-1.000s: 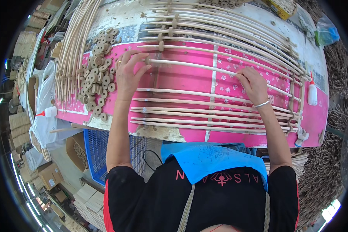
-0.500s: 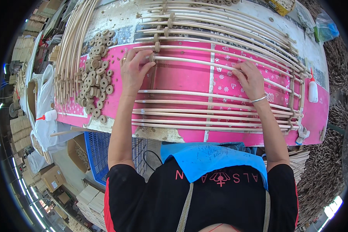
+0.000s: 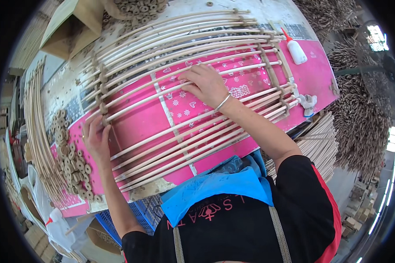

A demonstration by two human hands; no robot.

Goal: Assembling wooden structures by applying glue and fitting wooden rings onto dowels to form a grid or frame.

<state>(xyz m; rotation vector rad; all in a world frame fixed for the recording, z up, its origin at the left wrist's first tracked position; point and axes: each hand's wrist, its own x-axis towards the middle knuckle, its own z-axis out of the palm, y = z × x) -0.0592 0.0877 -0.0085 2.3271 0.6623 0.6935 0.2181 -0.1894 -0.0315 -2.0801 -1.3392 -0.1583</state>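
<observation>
- Pale slender rod (image 3: 140, 103) lies just off the 9–3 line, its long axis running from about half past eight to half past two, across a pink sheet (image 3: 138, 125).
- Left hand (image 3: 95, 133) is the nearer to the rod's half-past-eight end, where a brown disc (image 3: 105, 120) sits. Its fingers curl at the disc, touching; cannot tell if they clamp the disc, the rod tip, or merely rest there.
- Right hand (image 3: 206, 85) sits partway along, at about 2 o'clock from the left hand. Thumb and fingertips pinch the rod, which passes between them.
- More rods lie parallel on the 12 o'clock side; a nearer group of rods (image 3: 140, 144) lies on the 6 o'clock side, apart from the held one.
- Loose disc pile (image 3: 74, 163) at 7 o'clock from the left hand.
- White bottle (image 3: 297, 52), red nozzle, between 2 and 3 o'clock from the right hand; no label made out.
- Writing: pale characters (image 3: 239, 91) printed on the sheet by the right wrist; pink letters and an emblem on the black shirt (image 3: 232, 232), partly hidden by a blue cloth (image 3: 219, 193).
</observation>
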